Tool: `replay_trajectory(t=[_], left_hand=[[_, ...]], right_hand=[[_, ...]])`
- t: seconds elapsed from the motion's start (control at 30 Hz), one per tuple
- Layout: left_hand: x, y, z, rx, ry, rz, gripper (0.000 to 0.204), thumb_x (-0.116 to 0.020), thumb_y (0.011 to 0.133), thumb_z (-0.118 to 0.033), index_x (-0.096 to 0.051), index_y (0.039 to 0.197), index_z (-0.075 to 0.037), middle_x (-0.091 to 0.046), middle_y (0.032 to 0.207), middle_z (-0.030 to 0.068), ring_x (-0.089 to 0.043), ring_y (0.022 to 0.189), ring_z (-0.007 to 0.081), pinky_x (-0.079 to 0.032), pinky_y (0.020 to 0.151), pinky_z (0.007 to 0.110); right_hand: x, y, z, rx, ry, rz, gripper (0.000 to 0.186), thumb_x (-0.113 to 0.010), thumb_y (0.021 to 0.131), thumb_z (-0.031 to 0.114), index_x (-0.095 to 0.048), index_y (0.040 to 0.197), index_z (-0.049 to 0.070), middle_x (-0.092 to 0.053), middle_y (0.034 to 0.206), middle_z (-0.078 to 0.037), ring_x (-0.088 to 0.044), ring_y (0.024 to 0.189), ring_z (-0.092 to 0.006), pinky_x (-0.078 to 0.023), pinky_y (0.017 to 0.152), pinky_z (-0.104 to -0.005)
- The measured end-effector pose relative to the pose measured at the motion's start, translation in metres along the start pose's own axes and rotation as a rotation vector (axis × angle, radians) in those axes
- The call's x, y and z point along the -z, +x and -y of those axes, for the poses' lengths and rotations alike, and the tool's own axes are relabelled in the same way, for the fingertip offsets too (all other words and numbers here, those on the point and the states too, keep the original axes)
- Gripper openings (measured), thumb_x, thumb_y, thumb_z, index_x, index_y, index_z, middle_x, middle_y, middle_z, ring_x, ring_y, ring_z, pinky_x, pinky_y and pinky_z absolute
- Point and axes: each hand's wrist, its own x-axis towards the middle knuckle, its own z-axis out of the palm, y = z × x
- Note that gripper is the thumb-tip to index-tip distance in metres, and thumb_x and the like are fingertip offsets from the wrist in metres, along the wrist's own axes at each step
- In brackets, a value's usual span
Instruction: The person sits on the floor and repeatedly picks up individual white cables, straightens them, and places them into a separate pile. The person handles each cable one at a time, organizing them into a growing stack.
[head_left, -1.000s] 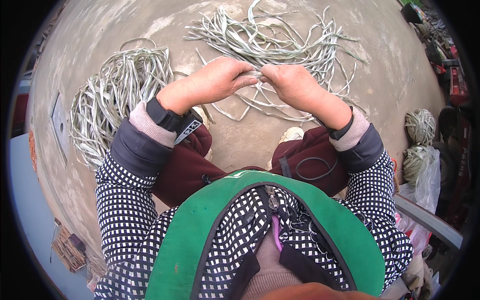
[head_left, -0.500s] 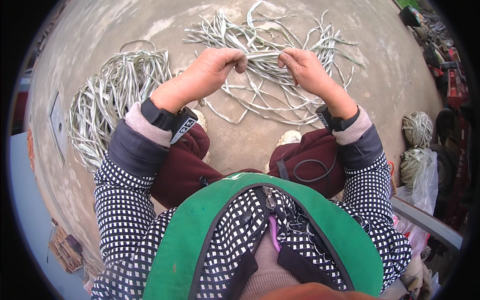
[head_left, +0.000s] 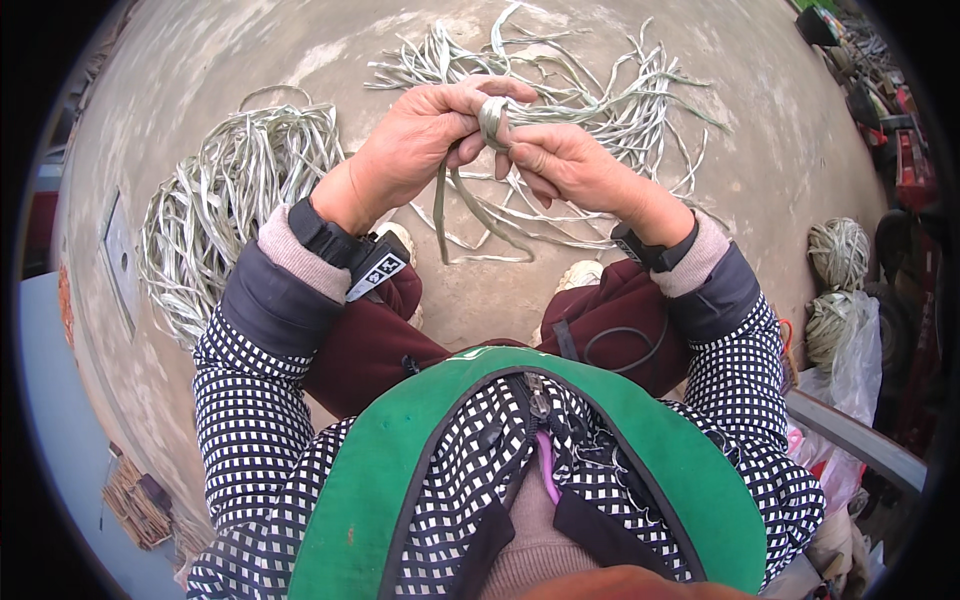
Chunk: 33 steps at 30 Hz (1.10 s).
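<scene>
Left hand (head_left: 420, 140): its fingers were bent around the pale strip (head_left: 440, 215), the topmost one reaching across above the coil (head_left: 493, 118) (whether that coil went round a finger or merely lay against one, I could not tell).
Right hand (head_left: 575, 165): thumb and forefinger were pressed together at the right edge of the coil, pinching the strip; the other fingers curled beneath.
Pale strip: it was up in the air between both hands and touched by each, its tail hanging below the left one over the concrete floor (head_left: 475, 305).
Loose strips (head_left: 645, 115): a tangled, silvery-green spread of them lay on the floor beneath and beyond the hands.
Heap (head_left: 245, 185): similar strips were massed more thickly on the left, near the left forearm.
Wound balls (head_left: 840, 253): two sat well over to the right, the nearer one partly covered by a clear plastic bag (head_left: 862, 345).
Legs: dark red trousers (head_left: 625, 315) were bent at the knee, with pale shoes (head_left: 580, 274) showing below the hands.
Wrists: each wore a black band (head_left: 328, 240).
</scene>
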Motion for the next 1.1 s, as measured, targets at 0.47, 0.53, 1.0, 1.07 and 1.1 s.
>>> replay_trajectory(t=[0.47, 0.53, 1.0, 1.07, 1.1], left_hand=[[0.0, 0.0, 0.004, 0.172, -0.099, 0.049, 0.013, -0.051, 0.089, -0.007, -0.061, 0.096, -0.003, -0.059, 0.082, 0.0019, -0.054, 0.067, 0.0074, -0.041, 0.058, 0.019], [-0.002, 0.001, 0.002, 0.157, -0.082, 0.009, 0.014, -0.052, 0.09, -0.009, -0.059, 0.1, -0.003, -0.059, 0.087, 0.0029, -0.055, 0.072, 0.0087, -0.042, 0.06, 0.02], [-0.005, 0.008, 0.017, 0.088, 0.063, -0.314, 0.017, -0.057, 0.092, -0.017, -0.062, 0.096, -0.002, -0.059, 0.073, -0.0001, -0.045, 0.06, 0.0021, -0.034, 0.054, 0.017], [-0.006, 0.007, 0.014, 0.082, 0.036, -0.299, 0.017, -0.056, 0.092, -0.017, -0.063, 0.097, -0.002, -0.059, 0.072, -0.0009, -0.045, 0.06, 0.0017, -0.034, 0.053, 0.016], [-0.006, 0.006, 0.012, 0.086, 0.039, -0.262, 0.018, -0.056, 0.092, -0.017, -0.063, 0.097, -0.002, -0.059, 0.072, -0.0014, -0.045, 0.06, 0.0017, -0.034, 0.054, 0.016]], right_hand=[[-0.018, 0.002, 0.011, 0.076, 0.201, -0.273, 0.027, -0.051, 0.095, 0.02, -0.049, 0.118, 0.006, -0.053, 0.065, 0.002, -0.043, 0.044, -0.0033, -0.038, 0.041, -0.0193], [-0.017, 0.002, 0.01, 0.064, 0.273, -0.307, 0.026, -0.049, 0.096, 0.02, -0.048, 0.116, 0.003, -0.05, 0.062, 0.002, -0.041, 0.043, -0.0036, -0.039, 0.041, -0.0196], [-0.023, 0.008, -0.005, 0.082, 0.33, -0.394, 0.026, -0.048, 0.097, 0.021, -0.042, 0.112, 0.0, -0.054, 0.065, -0.004, -0.044, 0.049, -0.0063, -0.039, 0.047, -0.018], [-0.02, 0.008, -0.007, 0.081, 0.389, -0.371, 0.024, -0.051, 0.096, 0.02, -0.045, 0.109, 0.001, -0.055, 0.067, -0.004, -0.046, 0.051, -0.0059, -0.04, 0.049, -0.0174], [-0.017, 0.008, -0.008, 0.083, 0.424, -0.345, 0.022, -0.053, 0.095, 0.019, -0.048, 0.107, 0.001, -0.055, 0.067, -0.003, -0.046, 0.052, -0.0056, -0.04, 0.05, -0.0173]])
